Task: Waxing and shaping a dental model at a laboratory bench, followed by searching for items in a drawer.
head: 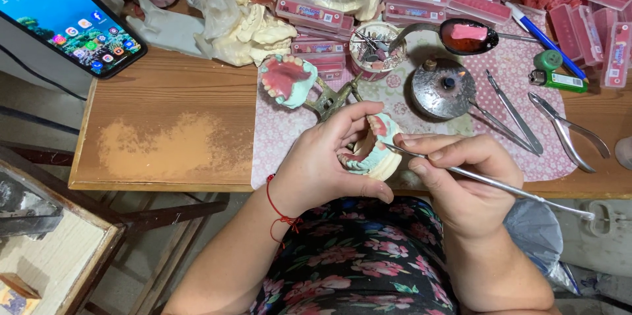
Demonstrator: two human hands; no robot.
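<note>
My left hand [326,157] grips a pale dental cast with pink wax gums and teeth [376,150], held over the table's front edge. My right hand [464,177] holds a thin metal wax tool [500,186] like a pen, its tip touching the cast near the teeth. A red string circles my left wrist. Behind my left hand, a second cast with pink wax [288,79] sits on a metal articulator [332,99].
On the pink patterned mat [276,150] stand a small metal burner [446,88], a spoon with pink wax [464,35], tweezers [513,111], pliers [569,131] and a green lighter [559,79]. Plaster casts and boxes of teeth lie behind. A lit phone [66,15] is far left.
</note>
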